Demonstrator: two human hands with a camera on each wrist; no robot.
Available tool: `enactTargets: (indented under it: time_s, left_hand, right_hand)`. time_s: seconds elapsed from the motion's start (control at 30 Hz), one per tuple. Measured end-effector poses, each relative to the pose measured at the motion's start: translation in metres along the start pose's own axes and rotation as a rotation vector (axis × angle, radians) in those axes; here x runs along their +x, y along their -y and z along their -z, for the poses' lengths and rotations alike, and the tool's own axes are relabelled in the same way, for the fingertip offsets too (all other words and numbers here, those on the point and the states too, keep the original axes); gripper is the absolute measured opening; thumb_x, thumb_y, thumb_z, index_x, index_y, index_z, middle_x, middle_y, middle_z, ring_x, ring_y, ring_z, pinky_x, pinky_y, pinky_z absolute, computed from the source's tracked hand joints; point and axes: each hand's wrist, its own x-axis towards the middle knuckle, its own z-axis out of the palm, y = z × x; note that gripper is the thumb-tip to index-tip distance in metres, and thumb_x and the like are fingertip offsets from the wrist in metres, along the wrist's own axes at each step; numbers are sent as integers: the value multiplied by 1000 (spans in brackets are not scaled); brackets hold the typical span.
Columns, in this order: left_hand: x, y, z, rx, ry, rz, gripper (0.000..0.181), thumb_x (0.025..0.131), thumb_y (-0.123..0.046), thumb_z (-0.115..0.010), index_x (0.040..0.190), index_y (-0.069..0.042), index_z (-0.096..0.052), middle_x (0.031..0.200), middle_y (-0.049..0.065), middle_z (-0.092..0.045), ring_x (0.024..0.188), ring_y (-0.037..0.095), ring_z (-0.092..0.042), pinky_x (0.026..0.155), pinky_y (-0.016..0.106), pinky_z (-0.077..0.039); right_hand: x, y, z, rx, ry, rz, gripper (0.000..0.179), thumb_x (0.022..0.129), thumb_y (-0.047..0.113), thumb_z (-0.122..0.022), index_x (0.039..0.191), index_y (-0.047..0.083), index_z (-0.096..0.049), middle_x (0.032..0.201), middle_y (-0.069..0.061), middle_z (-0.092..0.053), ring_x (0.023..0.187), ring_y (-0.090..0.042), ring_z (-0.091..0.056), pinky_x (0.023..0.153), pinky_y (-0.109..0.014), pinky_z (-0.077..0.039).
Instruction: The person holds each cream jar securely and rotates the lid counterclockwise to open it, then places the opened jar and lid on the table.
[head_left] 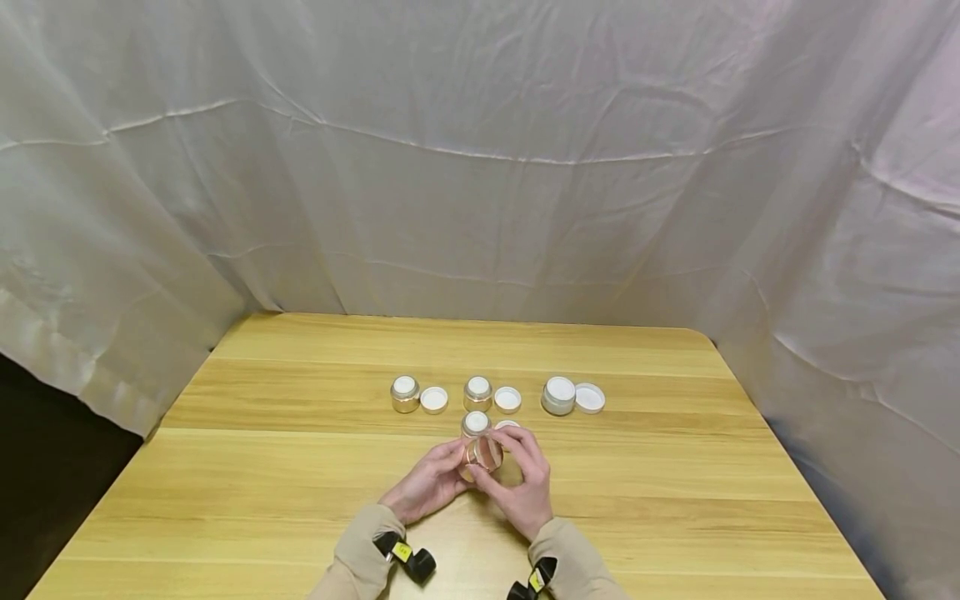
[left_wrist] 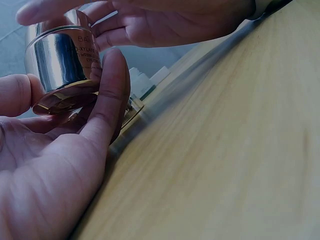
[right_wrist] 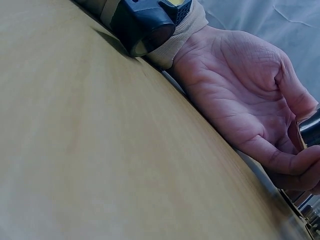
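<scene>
A shiny rose-gold cream jar (left_wrist: 62,62) with small printed lettering is held tilted just above the table. My left hand (head_left: 427,487) grips it from the left, thumb on one side and fingers on the other. From the right, the thumb and fingers of my right hand (head_left: 525,492) curl round the jar's other end, whose mirror-like round face shows in the head view. Right behind the hands stands an uncapped jar (head_left: 476,422) with a white top, and an upturned lid (head_left: 507,424) beside it is partly covered by the right fingers.
Farther back on the wooden table (head_left: 262,483) is a row: a gold jar (head_left: 405,397) with its lid (head_left: 433,400), another gold jar (head_left: 477,396) with its lid (head_left: 507,400), and a wider pale jar (head_left: 558,398) against its lid (head_left: 589,398). Grey curtains (head_left: 480,208) enclose the table.
</scene>
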Motion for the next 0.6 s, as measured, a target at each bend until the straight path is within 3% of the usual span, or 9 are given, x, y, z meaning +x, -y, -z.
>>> enactTargets:
  time_s: [0.07, 0.13, 0.23, 0.33, 0.47, 0.6]
  left_hand:
    - [0, 0, 0, -4, -2, -1, 64, 111, -22, -29, 153, 17, -1, 159, 40, -12, 125, 6, -56, 108, 23, -49]
    - [-1, 0, 0, -12, -8, -4, 64, 111, -22, -30, 152, 18, -2, 158, 33, -28, 126, 5, -56, 108, 23, -50]
    - [-1, 0, 0, -35, -16, -9, 63, 111, -21, -31, 151, 19, -5, 146, 12, -52, 124, 5, -57, 106, 23, -51]
    - [0, 0, -1, -50, -17, -12, 61, 111, -20, -31, 151, 19, -6, 133, -5, -59, 122, 6, -58, 104, 22, -52]
    - [-1, 0, -2, -54, -20, -15, 62, 110, -20, -32, 152, 18, -6, 135, -4, -59, 124, 7, -58, 105, 23, -52]
    - [-1, 0, -2, -47, -29, -13, 63, 110, -20, -33, 152, 18, -5, 149, 14, -49, 125, 7, -58, 106, 24, -52]
  right_hand:
    - [0, -1, 0, 3, 7, 8, 46, 80, 21, -86, 108, -10, -68, 104, -23, -64, 97, -32, -63, 102, -15, -50]
    - [0, -2, -1, 13, 15, 30, 43, 76, 12, -86, 108, -11, -68, 103, -24, -64, 97, -33, -63, 102, -17, -50]
    - [0, -3, -1, 49, 43, 65, 44, 70, -2, -82, 111, -11, -67, 105, -27, -64, 99, -35, -63, 104, -19, -50]
    - [1, -3, 0, 87, 75, 78, 49, 66, -8, -77, 113, -13, -66, 109, -29, -63, 103, -36, -63, 108, -21, -49]
    - [1, 0, 1, 72, 83, 56, 46, 73, -1, -78, 115, -13, -65, 114, -28, -63, 107, -38, -62, 110, -21, -47]
    - [2, 1, 0, 23, 54, 26, 42, 84, 15, -80, 114, -11, -66, 113, -26, -64, 106, -36, -62, 108, -20, -48]
